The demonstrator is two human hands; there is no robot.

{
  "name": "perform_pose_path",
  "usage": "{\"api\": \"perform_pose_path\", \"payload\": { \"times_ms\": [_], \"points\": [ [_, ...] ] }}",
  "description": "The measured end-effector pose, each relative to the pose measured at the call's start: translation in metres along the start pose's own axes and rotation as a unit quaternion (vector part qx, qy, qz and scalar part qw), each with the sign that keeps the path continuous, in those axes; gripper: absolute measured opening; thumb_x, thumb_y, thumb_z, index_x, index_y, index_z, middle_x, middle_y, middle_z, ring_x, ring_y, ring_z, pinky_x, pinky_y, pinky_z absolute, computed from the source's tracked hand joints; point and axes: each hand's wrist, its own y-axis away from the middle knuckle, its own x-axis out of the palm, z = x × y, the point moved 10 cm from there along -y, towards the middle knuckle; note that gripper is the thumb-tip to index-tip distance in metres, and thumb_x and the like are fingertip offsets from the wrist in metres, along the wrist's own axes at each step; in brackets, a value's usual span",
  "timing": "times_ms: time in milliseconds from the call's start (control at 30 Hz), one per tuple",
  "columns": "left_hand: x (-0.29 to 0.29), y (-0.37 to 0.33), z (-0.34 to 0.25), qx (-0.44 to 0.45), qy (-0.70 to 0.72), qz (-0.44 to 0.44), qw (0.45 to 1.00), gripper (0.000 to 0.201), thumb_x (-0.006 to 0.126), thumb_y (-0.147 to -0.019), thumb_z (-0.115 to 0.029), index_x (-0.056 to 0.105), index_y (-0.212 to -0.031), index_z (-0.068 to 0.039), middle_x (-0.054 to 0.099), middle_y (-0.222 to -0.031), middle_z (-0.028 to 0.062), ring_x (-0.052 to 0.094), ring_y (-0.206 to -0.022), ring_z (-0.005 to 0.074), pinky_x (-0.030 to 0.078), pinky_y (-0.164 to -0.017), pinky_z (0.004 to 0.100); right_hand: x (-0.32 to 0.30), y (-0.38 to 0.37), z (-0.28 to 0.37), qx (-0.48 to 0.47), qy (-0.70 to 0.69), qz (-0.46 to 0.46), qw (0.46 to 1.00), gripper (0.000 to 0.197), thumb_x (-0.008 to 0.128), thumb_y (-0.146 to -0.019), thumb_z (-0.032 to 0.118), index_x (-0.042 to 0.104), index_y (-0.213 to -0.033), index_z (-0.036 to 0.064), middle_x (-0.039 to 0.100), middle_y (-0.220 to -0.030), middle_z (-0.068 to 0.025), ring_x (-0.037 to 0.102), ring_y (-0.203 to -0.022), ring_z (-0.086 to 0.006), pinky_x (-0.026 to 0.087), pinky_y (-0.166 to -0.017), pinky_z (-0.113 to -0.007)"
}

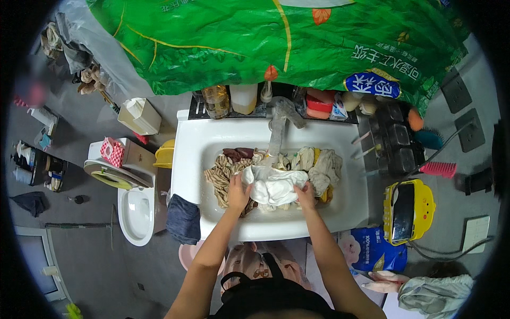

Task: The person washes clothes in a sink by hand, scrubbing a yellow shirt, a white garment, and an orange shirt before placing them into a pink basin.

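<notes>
A wet, bunched white cloth (273, 189) is stretched sideways between my two hands, low over the white sink (187, 154). My left hand (239, 193) grips its left end and my right hand (305, 195) its right end. The grey faucet's spout (275, 142) comes down just beyond the cloth's far edge. Around and under the cloth lie more wet clothes: a brown striped garment (217, 179) at the left, a dark red one (238, 154) behind it, and a pale grey one (326, 169) at the right. Folds hide what kind of garment the white cloth is.
Bottles (243, 99) and a red soap box (320, 103) line the sink's back ledge, below a large green plastic sheet (207, 48). A dark towel (184, 219) hangs at the left rim, near a toilet (136, 212). On the right are black bins (394, 139) and a yellow-framed device (425, 211).
</notes>
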Motion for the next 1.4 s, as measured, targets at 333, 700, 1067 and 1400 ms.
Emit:
{"api": "perform_pose_path", "payload": {
  "times_ms": [333,700,1067,1400],
  "points": [
    [-0.025,-0.031,0.001,-0.062,-0.040,0.008,0.997,0.034,0.067,-0.059,-0.028,0.056,-0.080,-0.004,0.056,-0.079,0.0180,0.054,-0.070,0.0332,0.044,-0.064,0.0383,-0.031,0.040,0.169,-0.207,-0.116,0.028,0.971,0.022,0.057,-0.079,0.009,0.057,-0.098,-0.0027,0.059,-0.081,-0.0011,0.051,-0.070,-0.0061,0.041,-0.063,-0.020],
    [-0.143,-0.059,-0.060,-0.085,0.392,-0.153,0.903,0.015,0.047,-0.070,-0.006,0.049,-0.085,-0.002,0.050,-0.071,0.0014,0.045,-0.062,0.0089,0.038,-0.056,0.0224,-0.103,0.098,0.268,-0.246,-0.305,-0.073,0.917,0.007,0.056,-0.078,0.014,0.055,-0.080,0.0071,0.050,-0.064,0.0053,0.038,-0.045,-0.0012,0.022,-0.035,-0.019],
    [-0.199,-0.083,-0.126,0.017,0.267,-0.091,0.959,0.016,0.041,-0.075,-0.010,0.053,-0.074,0.002,0.048,-0.060,0.0031,0.041,-0.057,0.0074,0.034,-0.052,0.0231,-0.111,0.120,0.321,-0.263,-0.269,-0.049,0.925,0.020,0.053,-0.072,0.005,0.058,-0.088,-0.0050,0.059,-0.077,-0.0026,0.052,-0.070,-0.0085,0.039,-0.065,-0.019],
    [-0.065,-0.061,-0.045,-0.342,0.425,0.211,0.811,0.023,0.043,-0.077,-0.021,0.053,-0.084,-0.002,0.055,-0.084,0.0064,0.053,-0.076,0.0169,0.042,-0.071,0.0274,-0.070,0.059,0.228,-0.017,-0.249,0.127,0.960,0.017,0.056,-0.072,0.012,0.055,-0.083,-0.0006,0.056,-0.075,-0.0057,0.052,-0.064,-0.0102,0.042,-0.055,-0.022]
  ]
}}
